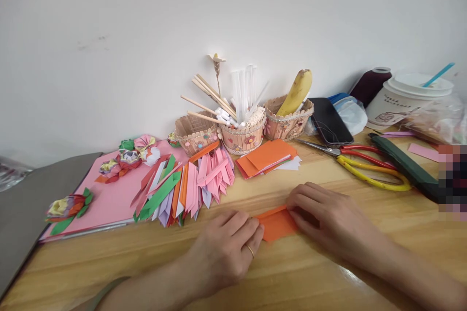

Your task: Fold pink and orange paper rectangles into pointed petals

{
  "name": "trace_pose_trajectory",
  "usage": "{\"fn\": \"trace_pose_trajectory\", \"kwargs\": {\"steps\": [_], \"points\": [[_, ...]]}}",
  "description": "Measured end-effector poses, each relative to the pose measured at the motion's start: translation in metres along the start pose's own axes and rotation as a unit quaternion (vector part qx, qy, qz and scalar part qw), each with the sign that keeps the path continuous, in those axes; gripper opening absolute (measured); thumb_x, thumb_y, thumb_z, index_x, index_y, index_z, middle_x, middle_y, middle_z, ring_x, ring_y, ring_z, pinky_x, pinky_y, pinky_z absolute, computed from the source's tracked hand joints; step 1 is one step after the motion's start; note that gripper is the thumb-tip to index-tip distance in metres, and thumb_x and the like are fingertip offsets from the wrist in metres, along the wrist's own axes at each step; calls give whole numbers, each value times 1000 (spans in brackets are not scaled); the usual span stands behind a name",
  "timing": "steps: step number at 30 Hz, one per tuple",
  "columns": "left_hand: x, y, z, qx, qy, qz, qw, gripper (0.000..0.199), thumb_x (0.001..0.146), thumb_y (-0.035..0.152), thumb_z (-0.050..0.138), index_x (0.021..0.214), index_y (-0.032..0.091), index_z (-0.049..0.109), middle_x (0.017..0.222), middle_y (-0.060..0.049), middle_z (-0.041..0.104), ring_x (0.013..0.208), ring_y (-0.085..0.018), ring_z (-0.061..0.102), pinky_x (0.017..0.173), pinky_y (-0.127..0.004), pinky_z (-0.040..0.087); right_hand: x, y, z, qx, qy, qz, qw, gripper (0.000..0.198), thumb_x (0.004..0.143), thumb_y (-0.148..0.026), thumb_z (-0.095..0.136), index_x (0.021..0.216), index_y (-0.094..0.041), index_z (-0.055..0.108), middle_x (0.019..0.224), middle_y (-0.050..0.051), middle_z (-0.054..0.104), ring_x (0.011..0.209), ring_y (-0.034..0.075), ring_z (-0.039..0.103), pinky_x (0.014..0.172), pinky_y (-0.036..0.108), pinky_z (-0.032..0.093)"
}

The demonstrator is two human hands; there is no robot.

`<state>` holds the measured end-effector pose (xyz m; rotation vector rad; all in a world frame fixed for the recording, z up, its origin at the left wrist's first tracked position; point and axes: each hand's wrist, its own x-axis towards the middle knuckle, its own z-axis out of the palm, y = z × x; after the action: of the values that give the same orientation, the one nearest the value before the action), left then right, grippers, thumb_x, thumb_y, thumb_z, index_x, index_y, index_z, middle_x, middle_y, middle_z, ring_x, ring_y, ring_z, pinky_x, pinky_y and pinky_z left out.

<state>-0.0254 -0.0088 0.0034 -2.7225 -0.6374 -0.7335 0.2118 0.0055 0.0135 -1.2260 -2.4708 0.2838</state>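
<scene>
Holding a small piece of orange paper between two hands, a person works at the near part of a wooden desk. A narrow fold runs along the paper's far edge. The left hand, with a ring on one finger, has its fingers bunched together and pinching the paper's left end. The right hand has its fingers curled close together, pinching the far right corner; the thumb lies partly hidden beneath them.

Just beyond the paper lies a stack of cut paper sheets, orange on top. To its left, folded paper strips in pink, green, orange and lilac lie bunched together, partly over a pink sheet that also carries folded paper flowers. Behind stand three small decorated baskets: the left one, the middle one holding straws, and the right one with a banana leaning in it. Farther right are a black phone, scissors with red and yellow handles, and a lidded white paper tub.
</scene>
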Motion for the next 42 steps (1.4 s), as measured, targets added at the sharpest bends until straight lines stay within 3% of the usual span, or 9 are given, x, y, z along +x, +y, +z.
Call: {"fn": "trace_pose_trajectory", "kwargs": {"steps": [7, 13, 22, 26, 32, 42], "points": [[1, -1, 4, 36, 38, -44, 998, 21, 89, 5, 47, 77, 13, 62, 70, -3, 62, 71, -16, 57, 65, -29, 45, 1, -4, -4, 31, -24, -34, 999, 13, 89, -19, 45, 86, -19, 57, 84, 5, 59, 77, 19, 55, 66, 31, 43], [2, -7, -1, -3, 34, -114, 993, 22, 89, 5, 46, 80, 13, 64, 71, -3, 64, 73, -17, 56, 64, -28, 48, -2, -3, -7, 30, -37, -13, 999, 12, 84, -18, 51, 96, -19, 53, 86, 6, 59, 79, 21, 56, 67, 34, 46], [2, -7, 1, -93, 17, -179, 979, 19, 87, 9, 47, 77, 15, 62, 76, -2, 64, 75, -17, 54, 64, -28, 48, -2, -2, 0, 16, 6, -72, 997, 16, 91, -17, 45, 83, -20, 59, 91, 6, 60, 81, 18, 56, 68, 30, 45], [4, -6, 0, -125, 5, -185, 975, 16, 89, 15, 49, 79, 16, 62, 76, -2, 63, 73, -16, 53, 62, -27, 46, -1, -3, -1, 9, 16, -54, 998, 20, 91, -17, 43, 82, -20, 61, 85, 6, 58, 76, 17, 54, 63, 29, 43], [1, -9, -2, -163, -4, -200, 966, 13, 87, 17, 55, 79, 18, 65, 77, -1, 63, 74, -16, 52, 62, -27, 45, -2, -5, -4, 55, -33, -43, 997, 17, 91, -17, 45, 85, -20, 61, 82, 4, 60, 75, 16, 57, 64, 27, 44], [6, -6, -3, -218, -40, -315, 923, 7, 79, 15, 65, 73, 19, 65, 77, 0, 61, 78, -17, 53, 66, -30, 45, 3, -7, -2, 94, -27, 11, 995, 22, 93, -21, 44, 77, -19, 59, 77, 5, 60, 76, 18, 56, 65, 29, 44]]}}
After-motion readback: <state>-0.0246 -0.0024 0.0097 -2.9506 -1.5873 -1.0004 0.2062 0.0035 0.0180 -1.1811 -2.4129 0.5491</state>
